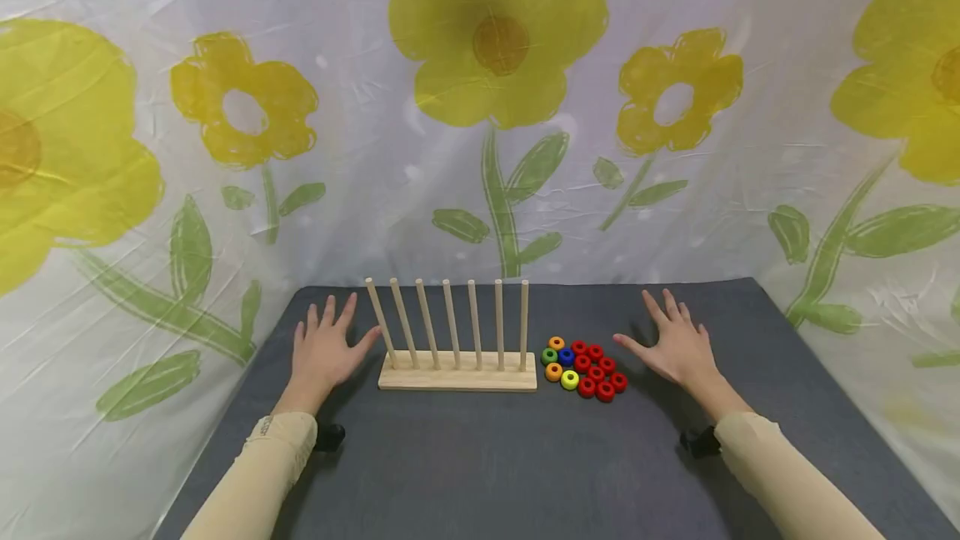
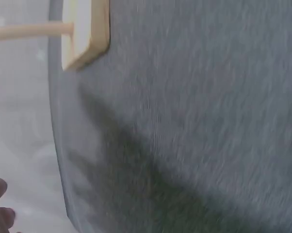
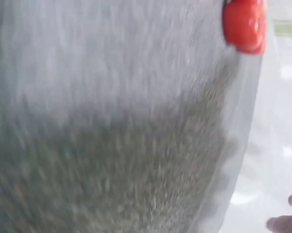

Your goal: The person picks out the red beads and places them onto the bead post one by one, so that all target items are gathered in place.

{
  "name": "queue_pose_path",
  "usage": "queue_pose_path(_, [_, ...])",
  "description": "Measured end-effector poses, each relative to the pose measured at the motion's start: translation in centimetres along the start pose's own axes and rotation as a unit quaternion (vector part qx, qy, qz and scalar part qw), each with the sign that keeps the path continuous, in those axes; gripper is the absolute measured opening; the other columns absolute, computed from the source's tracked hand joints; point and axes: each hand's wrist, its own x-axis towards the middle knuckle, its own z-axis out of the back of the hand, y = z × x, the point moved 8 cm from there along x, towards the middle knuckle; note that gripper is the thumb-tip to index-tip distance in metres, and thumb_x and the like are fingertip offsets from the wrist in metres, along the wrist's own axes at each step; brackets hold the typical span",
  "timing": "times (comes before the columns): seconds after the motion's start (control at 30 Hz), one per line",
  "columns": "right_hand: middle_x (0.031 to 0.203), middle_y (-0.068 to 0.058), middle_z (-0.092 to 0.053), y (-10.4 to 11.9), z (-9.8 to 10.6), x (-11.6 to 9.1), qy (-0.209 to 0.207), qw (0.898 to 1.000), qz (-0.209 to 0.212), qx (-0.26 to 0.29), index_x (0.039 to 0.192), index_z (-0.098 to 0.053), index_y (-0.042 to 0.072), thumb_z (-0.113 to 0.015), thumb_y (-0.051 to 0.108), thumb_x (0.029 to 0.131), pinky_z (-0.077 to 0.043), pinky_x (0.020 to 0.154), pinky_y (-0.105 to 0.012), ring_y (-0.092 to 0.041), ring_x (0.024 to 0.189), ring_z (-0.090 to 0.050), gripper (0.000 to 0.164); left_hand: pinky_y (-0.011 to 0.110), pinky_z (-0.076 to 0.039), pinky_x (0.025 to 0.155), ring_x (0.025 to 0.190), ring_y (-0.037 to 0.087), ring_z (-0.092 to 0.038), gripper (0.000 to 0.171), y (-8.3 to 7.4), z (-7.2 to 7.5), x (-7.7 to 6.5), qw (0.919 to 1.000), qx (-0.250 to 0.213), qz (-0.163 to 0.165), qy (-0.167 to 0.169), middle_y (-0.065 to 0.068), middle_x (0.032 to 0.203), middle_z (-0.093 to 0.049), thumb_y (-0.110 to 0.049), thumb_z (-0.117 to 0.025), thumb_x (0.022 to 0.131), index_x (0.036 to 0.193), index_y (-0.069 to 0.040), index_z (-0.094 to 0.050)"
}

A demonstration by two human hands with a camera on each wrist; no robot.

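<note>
A wooden peg rack point(image 1: 457, 380) with several upright pegs stands on the dark table. To its right lies a cluster of small rings: several red rings point(image 1: 596, 373), orange rings point(image 1: 553, 372), a green ring point(image 1: 549, 357), a blue ring point(image 1: 566, 362) and a yellow ring point(image 1: 569, 384). My left hand point(image 1: 324, 354) is spread just left of the rack, holding nothing. My right hand point(image 1: 677, 347) is spread to the right of the rings, also holding nothing. In the left wrist view the rack's end point(image 2: 90, 36) shows; in the right wrist view, a blurred red ring point(image 3: 245, 24).
The dark grey tabletop point(image 1: 450, 473) extends in front of the rack and rings. Behind it hangs a pale cloth point(image 1: 360, 190) with yellow flowers. A black wrist device point(image 1: 330, 437) sits at the left cuff, another black device point(image 1: 701, 442) at the right.
</note>
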Motion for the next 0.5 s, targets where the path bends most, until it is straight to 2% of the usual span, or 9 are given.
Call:
queue_pose_path(0.1, [0.173, -0.032, -0.012, 0.5, 0.1, -0.6, -0.015, 1.0, 0.007, 0.02, 0.173, -0.013, 0.017, -0.055, 0.082, 0.093, -0.042, 0.1, -0.078, -0.063, 0.144, -0.037, 0.111, 0.075, -0.014, 0.121, 0.155, 0.061, -0.011, 0.094, -0.3, -0.3, -0.6, 0.9997, -0.025, -0.005, -0.006, 0.031, 0.173, -0.013, -0.074, -0.04, 0.104, 0.172, -0.014, -0.016])
queue_pose_path(0.17, [0.172, -0.033, -0.016, 0.8, 0.2, -1.1, -0.023, 0.999, 0.01, 0.036, 0.172, -0.017, 0.015, -0.058, 0.079, 0.094, -0.049, 0.093, -0.073, -0.064, 0.138, -0.045, 0.11, 0.075, -0.018, 0.12, 0.154, 0.062, -0.013, 0.09, -0.5, -0.4, -1.0, 0.9991, -0.041, -0.01, -0.01, 0.031, 0.173, -0.013, -0.07, -0.041, 0.106, 0.172, -0.014, -0.015])
queue_pose_path(0.23, [0.171, -0.034, -0.019, 1.0, 0.3, -1.5, -0.03, 0.998, 0.011, 0.051, 0.171, -0.022, 0.013, -0.061, 0.077, 0.093, -0.051, 0.091, -0.071, -0.063, 0.134, -0.049, 0.108, 0.075, -0.021, 0.119, 0.154, 0.062, -0.014, 0.088, -0.8, -0.4, -1.3, 0.9982, -0.056, -0.014, -0.015, 0.03, 0.173, -0.013, -0.067, -0.042, 0.108, 0.172, -0.015, -0.015])
queue_pose_path(0.4, [0.167, -0.032, -0.03, 1.5, 0.2, -2.7, -0.047, 0.995, 0.013, 0.083, 0.169, -0.031, 0.011, -0.065, 0.073, 0.094, -0.044, 0.1, -0.075, -0.059, 0.139, -0.046, 0.103, 0.076, -0.024, 0.117, 0.154, 0.06, -0.018, 0.082, -1.1, -0.3, -2.1, 0.9957, -0.09, -0.013, -0.019, 0.027, 0.175, -0.012, -0.062, -0.042, 0.11, 0.173, -0.018, -0.012])
queue_pose_path(0.5, [0.162, -0.032, -0.039, 1.5, 0.4, -3.4, -0.058, 0.992, 0.013, 0.107, 0.166, -0.038, 0.009, -0.067, 0.069, 0.095, -0.048, 0.097, -0.072, -0.053, 0.125, -0.059, 0.097, 0.077, -0.027, 0.115, 0.151, 0.059, -0.026, 0.081, -1.2, -0.4, -2.7, 0.9933, -0.114, -0.013, -0.015, 0.025, 0.175, -0.014, -0.059, -0.042, 0.111, 0.173, -0.018, -0.011])
